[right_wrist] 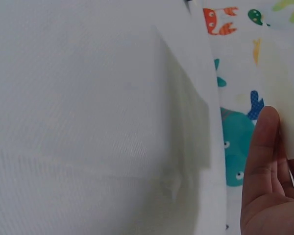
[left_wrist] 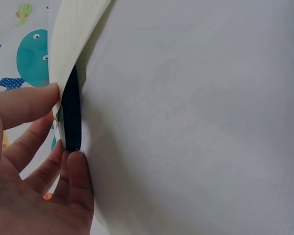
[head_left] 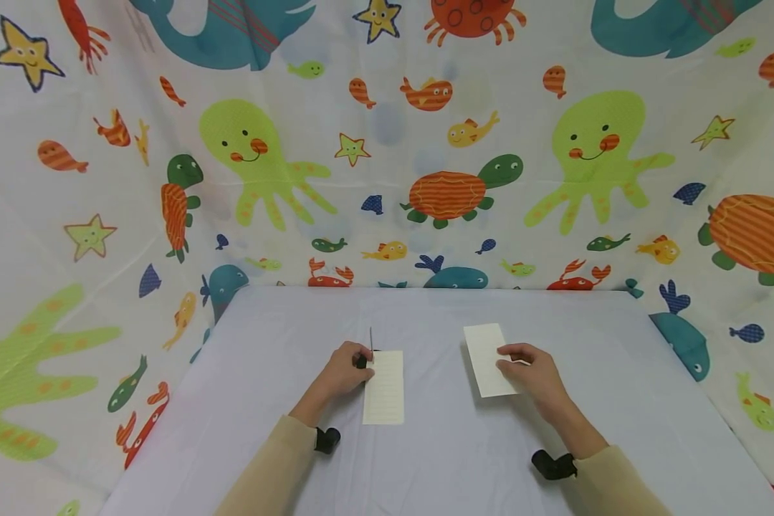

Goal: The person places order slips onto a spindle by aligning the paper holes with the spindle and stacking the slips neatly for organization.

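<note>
My left hand (head_left: 342, 373) pinches the upper left edge of a narrow cream sheet of lined paper (head_left: 384, 393), left of the table's middle. A flat dark strip (left_wrist: 72, 120) lies against the back of that sheet in the left wrist view, and my fingers touch its end; its kind is unclear. From the head, a thin dark line (head_left: 371, 337) rises above the sheet's top edge. On the right, my right hand (head_left: 542, 376) holds a plain-looking cream sheet of paper (head_left: 486, 360) by its right edge between thumb and fingers. It is tilted and raised off the table, casting a shadow.
A white cloth covers the table (head_left: 438, 466). Behind it and at both sides hangs a curtain (head_left: 387, 129) printed with sea animals. Black wrist devices (head_left: 327, 440) stick out at both sleeves.
</note>
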Demonstrator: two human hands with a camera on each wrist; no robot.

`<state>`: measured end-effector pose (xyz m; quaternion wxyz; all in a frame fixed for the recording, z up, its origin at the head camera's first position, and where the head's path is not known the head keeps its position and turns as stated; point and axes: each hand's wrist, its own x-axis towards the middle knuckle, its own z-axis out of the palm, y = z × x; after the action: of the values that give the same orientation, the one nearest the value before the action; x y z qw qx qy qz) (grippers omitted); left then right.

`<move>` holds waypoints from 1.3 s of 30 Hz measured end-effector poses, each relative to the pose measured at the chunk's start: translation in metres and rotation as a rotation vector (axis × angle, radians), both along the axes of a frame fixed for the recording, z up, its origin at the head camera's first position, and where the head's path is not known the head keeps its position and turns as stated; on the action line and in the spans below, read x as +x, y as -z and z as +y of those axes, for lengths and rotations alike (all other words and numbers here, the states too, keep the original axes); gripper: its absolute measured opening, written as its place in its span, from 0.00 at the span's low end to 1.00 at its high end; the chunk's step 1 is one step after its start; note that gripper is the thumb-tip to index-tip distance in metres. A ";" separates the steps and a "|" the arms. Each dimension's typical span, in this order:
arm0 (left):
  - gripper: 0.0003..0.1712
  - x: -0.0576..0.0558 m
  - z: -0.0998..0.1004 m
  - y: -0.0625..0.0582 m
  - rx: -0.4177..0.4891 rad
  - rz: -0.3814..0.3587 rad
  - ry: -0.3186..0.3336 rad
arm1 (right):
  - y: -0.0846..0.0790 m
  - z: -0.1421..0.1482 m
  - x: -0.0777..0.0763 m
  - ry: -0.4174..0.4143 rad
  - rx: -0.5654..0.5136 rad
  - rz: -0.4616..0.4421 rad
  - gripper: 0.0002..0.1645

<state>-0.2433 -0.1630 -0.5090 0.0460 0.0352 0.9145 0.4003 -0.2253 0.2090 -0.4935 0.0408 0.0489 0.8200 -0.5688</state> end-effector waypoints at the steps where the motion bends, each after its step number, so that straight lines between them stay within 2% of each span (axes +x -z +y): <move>1: 0.12 0.000 0.000 0.000 0.000 -0.002 -0.003 | 0.000 -0.002 0.000 0.000 -0.005 -0.002 0.22; 10: 0.12 0.000 0.000 0.003 -0.021 -0.017 -0.003 | -0.002 -0.025 0.002 0.015 -0.051 0.001 0.21; 20: 0.12 0.002 0.001 0.003 -0.099 0.002 0.017 | -0.005 -0.044 0.004 0.027 -0.082 0.026 0.20; 26: 0.13 0.004 0.001 0.004 -0.100 0.024 0.018 | -0.012 -0.055 0.004 0.041 -0.099 0.024 0.19; 31: 0.11 0.006 0.000 -0.001 -0.097 0.033 -0.009 | -0.016 -0.064 0.004 0.042 -0.120 0.039 0.19; 39: 0.08 0.008 0.000 -0.015 -0.032 0.044 -0.104 | -0.020 -0.074 0.004 0.034 -0.157 0.064 0.18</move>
<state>-0.2356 -0.1629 -0.4939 0.0053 -0.0044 0.9223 0.3865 -0.2214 0.1350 -0.4733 0.0086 0.0414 0.7729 -0.6331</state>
